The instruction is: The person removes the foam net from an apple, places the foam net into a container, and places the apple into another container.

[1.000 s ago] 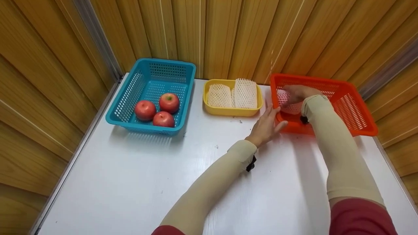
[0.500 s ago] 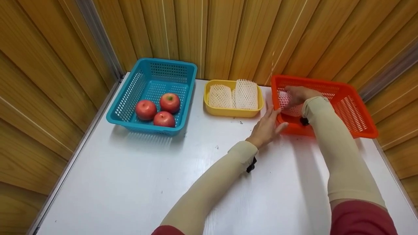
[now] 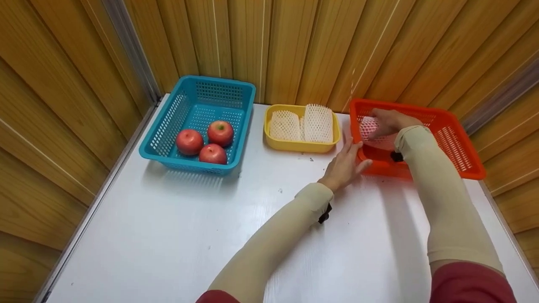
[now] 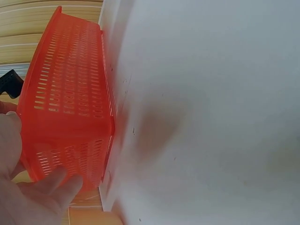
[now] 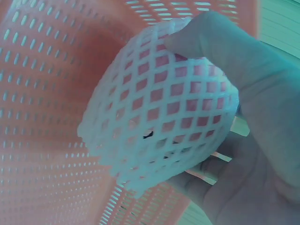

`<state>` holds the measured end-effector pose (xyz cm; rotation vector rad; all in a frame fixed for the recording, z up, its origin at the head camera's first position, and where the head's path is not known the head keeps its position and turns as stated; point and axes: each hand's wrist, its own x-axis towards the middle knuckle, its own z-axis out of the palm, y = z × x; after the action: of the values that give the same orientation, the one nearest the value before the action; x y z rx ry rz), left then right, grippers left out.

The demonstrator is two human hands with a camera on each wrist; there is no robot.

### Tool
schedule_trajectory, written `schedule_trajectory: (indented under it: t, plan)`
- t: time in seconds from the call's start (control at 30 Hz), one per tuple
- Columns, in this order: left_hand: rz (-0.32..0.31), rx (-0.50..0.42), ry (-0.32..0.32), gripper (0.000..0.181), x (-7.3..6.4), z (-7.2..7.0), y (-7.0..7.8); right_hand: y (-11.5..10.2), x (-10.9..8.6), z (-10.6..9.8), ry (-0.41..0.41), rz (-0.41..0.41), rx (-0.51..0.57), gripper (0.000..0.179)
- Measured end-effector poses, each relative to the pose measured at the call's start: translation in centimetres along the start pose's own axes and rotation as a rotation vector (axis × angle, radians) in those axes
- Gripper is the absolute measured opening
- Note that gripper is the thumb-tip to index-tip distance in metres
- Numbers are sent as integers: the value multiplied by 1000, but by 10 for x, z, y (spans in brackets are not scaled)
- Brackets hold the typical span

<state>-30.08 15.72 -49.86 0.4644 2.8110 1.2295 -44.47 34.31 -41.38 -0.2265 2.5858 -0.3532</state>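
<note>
Inside the orange-red basket point(image 3: 452, 145), near its left end, my right hand point(image 3: 389, 120) grips an apple in a white foam net sleeve point(image 5: 161, 101). Pink-red apple skin shows through the mesh. The thumb lies on top, while the other fingers curl beneath and are partly hidden. My left hand point(image 3: 342, 166) touches the outside of the same basket at its front left corner. Its fingers point(image 4: 65, 190) are fairly straight and spread against the perforated wall, with the thumb held apart in the head view.
A yellow box point(image 3: 301, 146) with white foam sleeves point(image 3: 318, 123) stands left of the orange-red basket. Farther left, a blue basket point(image 3: 168, 122) holds three apples point(image 3: 220, 133). Wood-grain panels point(image 3: 290, 50) wall in the white table point(image 3: 168, 235) behind and at the sides.
My right hand and the sleeved apple have shifted slightly to the right inside the basket. My left hand stays at the basket's corner. The head view has tilted a little.
</note>
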Motion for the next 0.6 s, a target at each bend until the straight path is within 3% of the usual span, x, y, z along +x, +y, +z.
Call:
schedule_trajectory:
  t: [0.23, 0.6]
  plan:
    - [-15, -36, -18, 71, -1, 0, 1, 3, -13, -5, 24, -6, 28, 99]
    - [24, 21, 0, 70, -1, 0, -1, -1, -28, -4, 129, -108, -42, 90]
